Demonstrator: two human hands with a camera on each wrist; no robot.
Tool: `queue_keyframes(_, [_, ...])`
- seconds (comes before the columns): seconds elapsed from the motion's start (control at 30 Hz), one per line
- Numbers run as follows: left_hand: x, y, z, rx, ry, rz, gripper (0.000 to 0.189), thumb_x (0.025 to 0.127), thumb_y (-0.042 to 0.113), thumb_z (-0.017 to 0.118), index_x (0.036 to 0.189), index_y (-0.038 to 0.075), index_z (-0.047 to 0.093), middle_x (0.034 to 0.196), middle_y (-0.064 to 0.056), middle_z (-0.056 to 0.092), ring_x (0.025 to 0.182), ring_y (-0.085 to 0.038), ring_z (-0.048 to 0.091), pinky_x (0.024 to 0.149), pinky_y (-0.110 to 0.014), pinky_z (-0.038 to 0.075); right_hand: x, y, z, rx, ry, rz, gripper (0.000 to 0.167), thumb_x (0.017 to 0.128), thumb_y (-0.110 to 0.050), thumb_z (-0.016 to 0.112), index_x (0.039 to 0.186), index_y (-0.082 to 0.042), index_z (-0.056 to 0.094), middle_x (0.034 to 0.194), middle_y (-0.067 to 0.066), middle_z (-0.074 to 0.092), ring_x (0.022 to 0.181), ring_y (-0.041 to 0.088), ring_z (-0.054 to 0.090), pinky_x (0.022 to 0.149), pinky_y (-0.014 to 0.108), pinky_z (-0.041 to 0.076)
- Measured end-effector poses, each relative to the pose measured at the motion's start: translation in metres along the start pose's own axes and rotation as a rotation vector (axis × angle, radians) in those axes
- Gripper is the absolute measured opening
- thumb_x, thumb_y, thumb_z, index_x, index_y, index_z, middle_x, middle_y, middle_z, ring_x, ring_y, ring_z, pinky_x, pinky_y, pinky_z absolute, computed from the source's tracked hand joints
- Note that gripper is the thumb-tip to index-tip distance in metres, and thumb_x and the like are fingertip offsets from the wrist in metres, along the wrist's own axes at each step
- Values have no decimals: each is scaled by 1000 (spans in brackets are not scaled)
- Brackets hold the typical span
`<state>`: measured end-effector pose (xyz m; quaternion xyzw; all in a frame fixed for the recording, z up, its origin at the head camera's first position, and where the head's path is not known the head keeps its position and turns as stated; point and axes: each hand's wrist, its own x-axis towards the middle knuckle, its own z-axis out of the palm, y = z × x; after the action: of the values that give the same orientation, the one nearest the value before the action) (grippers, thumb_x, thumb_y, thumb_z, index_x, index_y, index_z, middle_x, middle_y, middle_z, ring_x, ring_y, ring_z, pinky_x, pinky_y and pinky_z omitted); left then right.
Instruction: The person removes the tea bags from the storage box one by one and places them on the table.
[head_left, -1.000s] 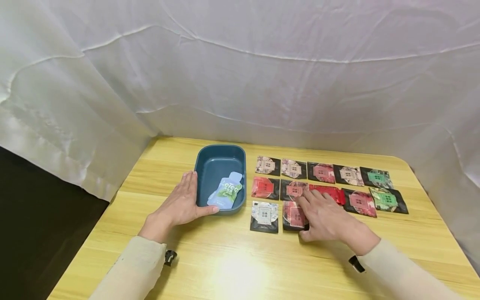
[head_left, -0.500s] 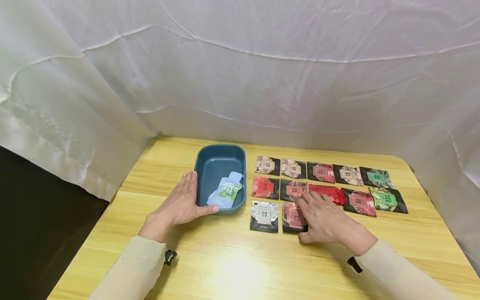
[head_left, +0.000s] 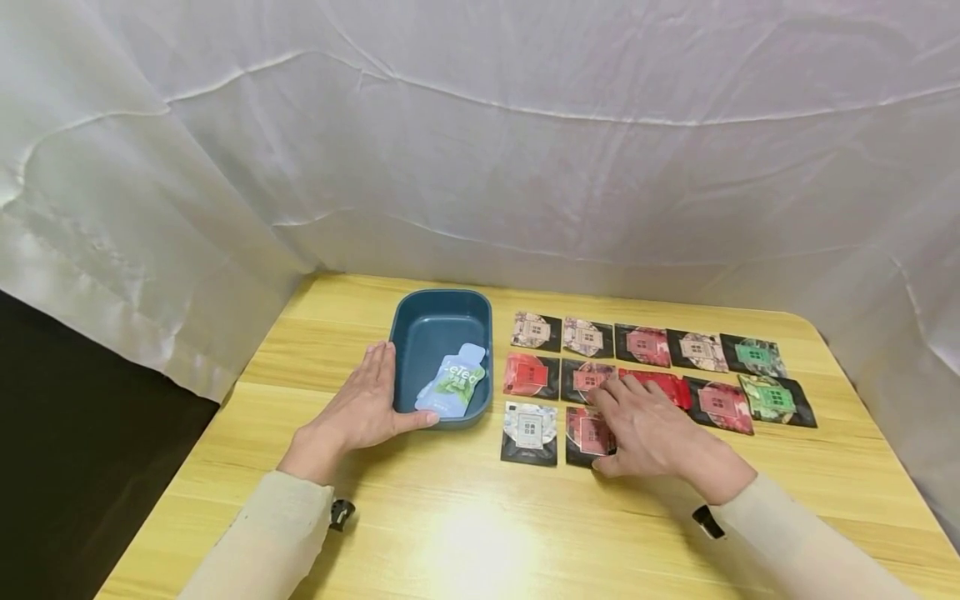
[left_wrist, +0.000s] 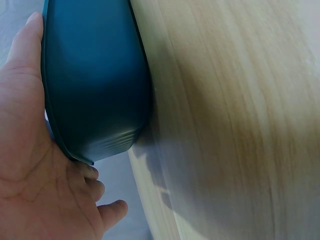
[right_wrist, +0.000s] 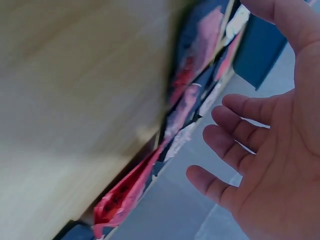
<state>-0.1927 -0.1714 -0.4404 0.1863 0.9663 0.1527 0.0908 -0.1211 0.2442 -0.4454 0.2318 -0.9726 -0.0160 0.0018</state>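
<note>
My left hand [head_left: 356,417] lies with straight fingers along the left side of a dark blue tray [head_left: 431,329], its thumb across the front rim. Inside the tray rest overlapping light-blue pouches [head_left: 452,383] labelled LeTea. In the left wrist view, the palm meets the tray wall [left_wrist: 95,75]. My right hand [head_left: 648,437] hovers over the right end of a red-and-black tea sachet [head_left: 588,429] in the front row, partly covering it. Its fingers are spread and loosely bent, as the right wrist view also shows; the thumb is at the sachet's near edge.
A white-and-black sachet [head_left: 529,433] lies to the left of the red one. Behind are two rows of flat sachets, among them a shiny red packet [head_left: 667,387] and a green-labelled one [head_left: 776,400]. White cloth [head_left: 525,183] hangs behind the wooden table [head_left: 420,517].
The front red sachet has slid slightly toward the near side. My right thumb has shifted a little left onto its near edge. The left hand and tray stay put.
</note>
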Motion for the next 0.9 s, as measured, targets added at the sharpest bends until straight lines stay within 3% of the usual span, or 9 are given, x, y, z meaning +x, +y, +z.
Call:
queue_keyframes(0.2, [0, 0, 1, 0, 5, 1, 142, 82, 89, 61, 165, -8, 1, 175, -27, 0, 164, -43, 3, 132, -57, 14, 17, -4, -10, -9, 126, -61, 76, 84, -51, 81, 137, 0, 61, 131, 17, 63, 121, 37, 59, 104, 61, 51])
queue_keyframes(0.4, [-1, 1, 0, 2, 3, -4, 141, 82, 88, 61, 166, -8, 1, 175, -27, -1, 164, -43, 3, 132, -57, 14, 49, -21, -27, -7, 188, -108, 75, 90, -46, 82, 140, 6, 59, 130, 19, 64, 118, 35, 59, 104, 53, 54])
queue_keyframes(0.7, [-1, 1, 0, 5, 4, -3, 141, 82, 89, 61, 166, -8, 2, 175, -27, 0, 164, -42, 3, 132, -57, 15, 104, -61, -57, -35, 193, -196, 68, 93, -44, 78, 140, 2, 61, 133, 17, 65, 125, 33, 61, 114, 48, 50])
queue_keyframes(0.9, [0, 1, 0, 3, 3, 1, 141, 82, 89, 60, 165, -8, 1, 175, -27, 0, 164, -42, 2, 132, -57, 15, 137, -90, -61, -86, 98, -206, 65, 93, -46, 79, 137, -1, 64, 134, 15, 64, 123, 31, 60, 112, 48, 50])
